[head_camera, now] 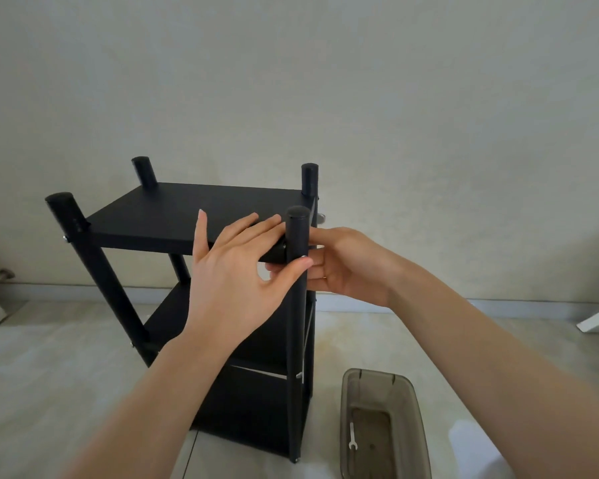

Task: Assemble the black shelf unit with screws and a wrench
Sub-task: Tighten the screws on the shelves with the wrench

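Fastening stage: a screw (304, 257) is being set by hand into the near right post (296, 305) of the black shelf unit (187, 216), at the level of the top board (173, 212).
Shelf unit, position: it stands on the pale tiled floor (49, 375) close to a plain wall, all four posts rising above the top board; lower boards sit beneath it.
Left hand (236, 271): fingers straight and laid flat on the top board by the near right corner; the thumb tip presses against the screw head on the post.
Right hand (343, 261): placed behind the same post, fingers curled toward the joint. Whether it pinches a nut or only steadies the board cannot be told, since the post hides the fingertips.
Other fixings: a screw head shows on the near left post (65, 239) and another low on the near right post (298, 375), so most joints appear already made.
Wrench (352, 437): a small white one lies untouched in the smoky clear tray (412, 409) on the floor, to the right of the unit.
Next move, as judged: the screw needs turning until its thread catches, with the board hole kept in line; after that one hand must reach down to the tray for the wrench to tighten it.
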